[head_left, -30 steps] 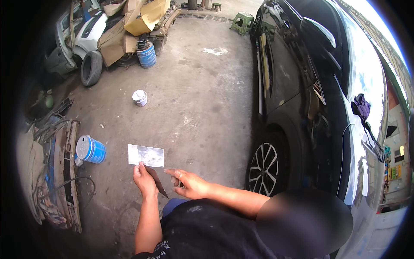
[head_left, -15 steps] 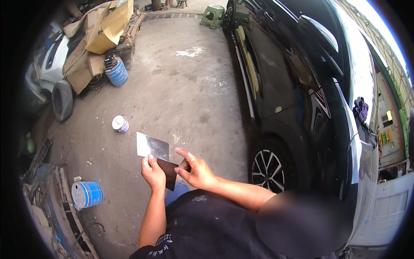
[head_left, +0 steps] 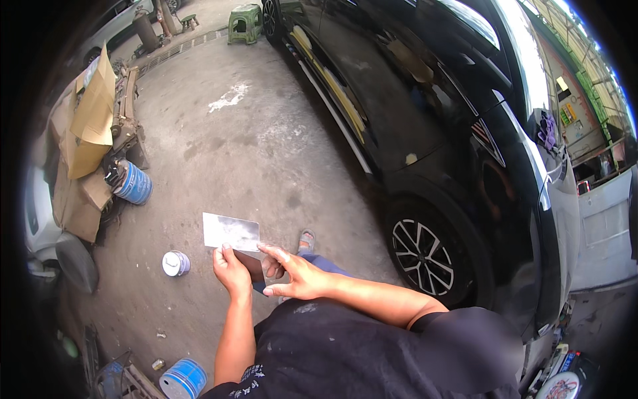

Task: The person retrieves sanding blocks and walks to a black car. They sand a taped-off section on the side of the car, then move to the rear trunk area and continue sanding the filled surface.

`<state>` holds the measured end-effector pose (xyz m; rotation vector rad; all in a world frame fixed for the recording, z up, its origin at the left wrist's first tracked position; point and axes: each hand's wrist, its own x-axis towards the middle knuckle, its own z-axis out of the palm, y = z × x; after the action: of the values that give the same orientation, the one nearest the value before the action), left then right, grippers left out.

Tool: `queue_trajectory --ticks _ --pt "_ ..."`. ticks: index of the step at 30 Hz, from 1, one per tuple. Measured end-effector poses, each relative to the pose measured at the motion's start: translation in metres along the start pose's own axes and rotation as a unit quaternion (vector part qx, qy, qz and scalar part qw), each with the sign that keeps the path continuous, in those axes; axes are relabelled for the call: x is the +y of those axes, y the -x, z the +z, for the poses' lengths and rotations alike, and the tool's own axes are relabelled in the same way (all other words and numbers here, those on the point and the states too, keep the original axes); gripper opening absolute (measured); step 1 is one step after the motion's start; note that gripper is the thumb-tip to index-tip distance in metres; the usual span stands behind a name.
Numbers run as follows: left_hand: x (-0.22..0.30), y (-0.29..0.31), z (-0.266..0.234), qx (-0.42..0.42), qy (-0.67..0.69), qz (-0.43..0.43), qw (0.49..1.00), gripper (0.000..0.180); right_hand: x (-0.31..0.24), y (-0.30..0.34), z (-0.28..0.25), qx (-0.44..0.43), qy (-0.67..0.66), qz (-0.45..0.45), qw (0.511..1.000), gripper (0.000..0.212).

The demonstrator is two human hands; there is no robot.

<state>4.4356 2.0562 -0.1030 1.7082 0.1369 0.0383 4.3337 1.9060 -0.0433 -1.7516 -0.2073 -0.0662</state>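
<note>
My left hand [head_left: 232, 274] grasps the silvery rectangular sheet [head_left: 229, 230], with the dark brown plate [head_left: 248, 265] angled just below; both are already up off the concrete floor [head_left: 219, 159], neither set down yet. My right hand [head_left: 300, 276] spreads at the plate's edge, but I cannot tell whether its fingers grip; the sheet's underside is hidden.

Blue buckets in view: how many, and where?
2: a blue bucket beside the cardboard at left, another blue bucket at the lower edge, left of centre, partly cut off. More may be hidden.
</note>
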Motion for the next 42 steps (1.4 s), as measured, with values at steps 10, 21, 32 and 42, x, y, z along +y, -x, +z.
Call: queue_trajectory --ticks 10,21,32,42 --pt "0.045 -0.125 0.102 -0.095 -0.007 0.066 0.993 0.026 0.047 -0.142 -0.114 0.170 -0.008 -0.020 0.985 0.066" --pt "0.059 -0.241 0.182 -0.440 0.093 -0.072 0.890 0.026 0.106 -0.261 -0.233 0.284 -0.102 0.189 0.934 0.058" --pt "0.062 -0.451 0.247 -0.497 0.045 -0.105 0.860 0.031 0.151 -0.393 -0.291 0.413 -0.089 0.273 0.864 0.057" --pt "0.053 -0.583 0.293 -0.509 0.042 -0.170 0.843 0.052 0.232 -0.343 -0.337 0.568 0.011 0.405 0.717 0.051"
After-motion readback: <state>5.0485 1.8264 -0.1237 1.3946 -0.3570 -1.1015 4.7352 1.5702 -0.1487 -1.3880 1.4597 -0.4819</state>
